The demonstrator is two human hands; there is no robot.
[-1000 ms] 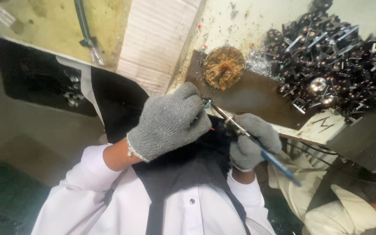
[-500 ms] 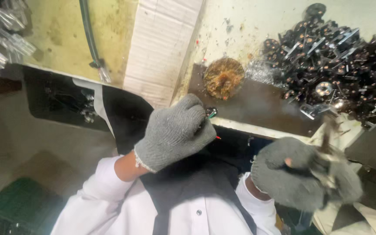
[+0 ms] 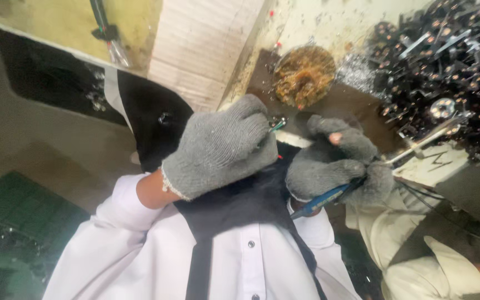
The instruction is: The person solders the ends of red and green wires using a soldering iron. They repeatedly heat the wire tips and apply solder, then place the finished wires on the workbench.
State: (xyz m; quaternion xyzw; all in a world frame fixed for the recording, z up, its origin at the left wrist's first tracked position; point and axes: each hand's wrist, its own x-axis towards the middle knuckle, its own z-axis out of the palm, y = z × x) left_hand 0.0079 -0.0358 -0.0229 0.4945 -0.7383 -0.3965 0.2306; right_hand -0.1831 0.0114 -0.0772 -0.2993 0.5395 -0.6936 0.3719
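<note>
Head view, taking the round tin of brown paste (image 3: 304, 75) as the landmark: far to its lower left lies a green crate (image 3: 23, 214), and just left of the tin a pale corrugated board (image 3: 204, 50) leans upright. Below and left of the tin, the left hand (image 3: 220, 149), in a grey knit glove, is curled tight around a small part; only a green wire tip (image 3: 277, 125) shows at the fingertips. Below and right of the tin, the gloved right hand (image 3: 337, 164) is closed on a soldering iron (image 3: 362, 172). The iron is slim, with a blue handle and a pale metal shaft. Its long axis runs diagonally, handle low toward the person's chest, tip pointing up and right toward the heap of dark metal parts (image 3: 445, 72) right of the tin.
</note>
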